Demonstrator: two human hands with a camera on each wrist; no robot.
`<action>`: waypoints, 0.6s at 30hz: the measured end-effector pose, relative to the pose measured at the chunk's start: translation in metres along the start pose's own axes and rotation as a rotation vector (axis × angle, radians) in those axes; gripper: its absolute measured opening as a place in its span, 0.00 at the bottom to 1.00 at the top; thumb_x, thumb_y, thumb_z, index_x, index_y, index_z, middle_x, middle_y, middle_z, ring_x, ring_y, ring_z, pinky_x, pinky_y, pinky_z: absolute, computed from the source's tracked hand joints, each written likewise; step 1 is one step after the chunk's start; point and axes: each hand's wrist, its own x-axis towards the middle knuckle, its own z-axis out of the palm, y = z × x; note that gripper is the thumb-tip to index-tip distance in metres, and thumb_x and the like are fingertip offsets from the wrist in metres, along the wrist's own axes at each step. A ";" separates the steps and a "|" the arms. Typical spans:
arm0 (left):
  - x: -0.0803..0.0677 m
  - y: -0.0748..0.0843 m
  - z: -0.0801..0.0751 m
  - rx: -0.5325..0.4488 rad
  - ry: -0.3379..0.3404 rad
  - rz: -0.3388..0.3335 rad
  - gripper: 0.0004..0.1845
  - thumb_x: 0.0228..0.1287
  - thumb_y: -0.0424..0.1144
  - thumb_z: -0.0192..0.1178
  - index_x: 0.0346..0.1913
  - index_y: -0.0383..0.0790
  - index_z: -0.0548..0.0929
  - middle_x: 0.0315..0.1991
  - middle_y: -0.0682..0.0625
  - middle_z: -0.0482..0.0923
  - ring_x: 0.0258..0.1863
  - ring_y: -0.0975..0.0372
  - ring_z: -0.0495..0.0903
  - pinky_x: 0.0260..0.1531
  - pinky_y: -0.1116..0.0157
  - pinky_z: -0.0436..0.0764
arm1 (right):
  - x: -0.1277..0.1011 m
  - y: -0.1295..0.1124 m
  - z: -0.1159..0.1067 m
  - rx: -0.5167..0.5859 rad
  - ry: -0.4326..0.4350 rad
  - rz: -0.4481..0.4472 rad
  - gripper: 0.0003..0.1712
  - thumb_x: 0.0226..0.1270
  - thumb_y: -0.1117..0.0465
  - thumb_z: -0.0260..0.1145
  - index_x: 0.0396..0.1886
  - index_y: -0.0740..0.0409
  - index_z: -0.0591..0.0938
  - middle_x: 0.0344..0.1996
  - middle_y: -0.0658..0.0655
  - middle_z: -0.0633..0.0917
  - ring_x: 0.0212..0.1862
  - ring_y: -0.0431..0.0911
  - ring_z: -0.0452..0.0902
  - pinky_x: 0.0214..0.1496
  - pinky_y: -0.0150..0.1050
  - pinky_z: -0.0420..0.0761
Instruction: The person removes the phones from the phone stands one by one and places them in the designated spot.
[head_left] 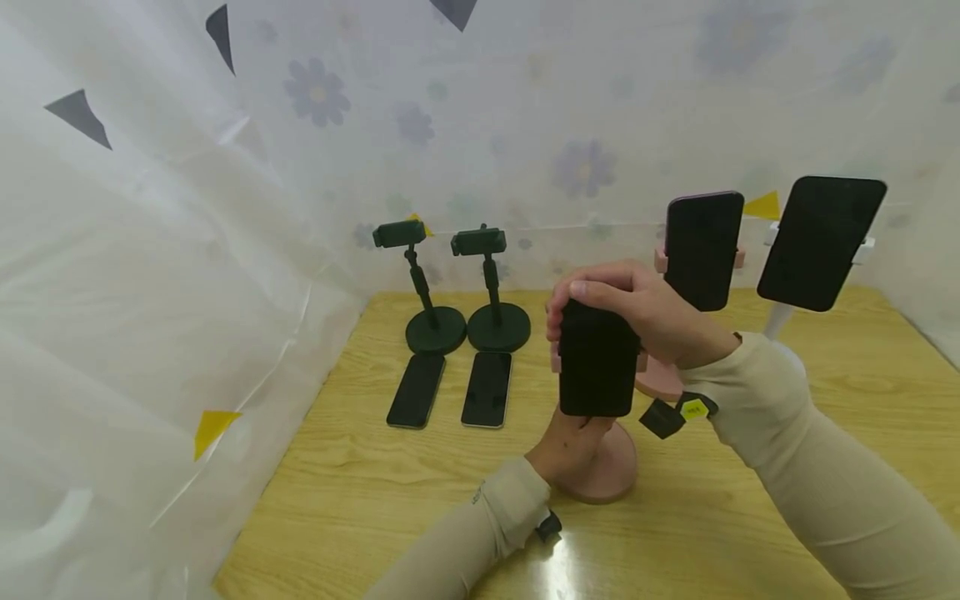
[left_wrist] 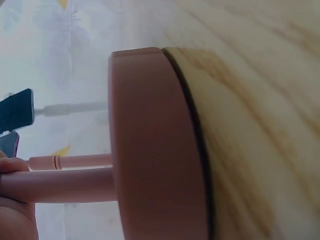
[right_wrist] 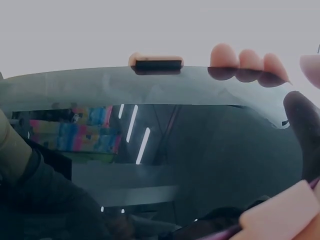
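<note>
Right fingers (head_left: 556,307) grip nearest mounted phone (head_left: 597,367)

Dusty pink colours the nearer phone stand (head_left: 603,479) and black its phone's screen (head_left: 597,375), with beige sleeves (head_left: 825,483), a yellow wood-grained table (head_left: 360,483), a second pink stand (head_left: 658,381), a white stand (head_left: 778,319) and two dark green stands (head_left: 498,329). Purple flowers (head_left: 318,92), grey triangles (head_left: 82,118) and yellow triangles (head_left: 212,431) pattern the white backdrop (head_left: 502,83).

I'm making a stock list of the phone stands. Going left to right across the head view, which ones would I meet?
Leftmost dark green stand, second dark green stand, nearer pink stand, farther pink stand, white stand.
</note>
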 end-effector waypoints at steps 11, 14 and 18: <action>0.004 -0.040 0.011 0.026 0.016 0.059 0.03 0.76 0.32 0.48 0.44 0.35 0.69 0.37 0.39 0.72 0.35 0.69 0.69 0.41 0.74 0.73 | 0.000 -0.001 0.000 -0.011 0.019 0.061 0.20 0.82 0.56 0.48 0.44 0.64 0.82 0.38 0.56 0.86 0.42 0.52 0.84 0.52 0.43 0.84; 0.005 -0.046 0.011 0.031 0.011 0.086 0.03 0.77 0.34 0.48 0.44 0.37 0.68 0.36 0.41 0.70 0.36 0.68 0.68 0.41 0.73 0.72 | -0.001 -0.002 0.000 -0.010 0.023 0.075 0.21 0.82 0.55 0.48 0.44 0.65 0.82 0.39 0.57 0.86 0.42 0.53 0.84 0.51 0.44 0.84; 0.007 -0.048 0.012 0.038 0.011 0.120 0.04 0.77 0.35 0.47 0.42 0.39 0.67 0.33 0.44 0.67 0.35 0.68 0.67 0.40 0.73 0.70 | -0.001 -0.005 0.000 0.018 0.024 0.087 0.21 0.82 0.54 0.48 0.45 0.66 0.81 0.39 0.58 0.85 0.42 0.54 0.84 0.50 0.47 0.85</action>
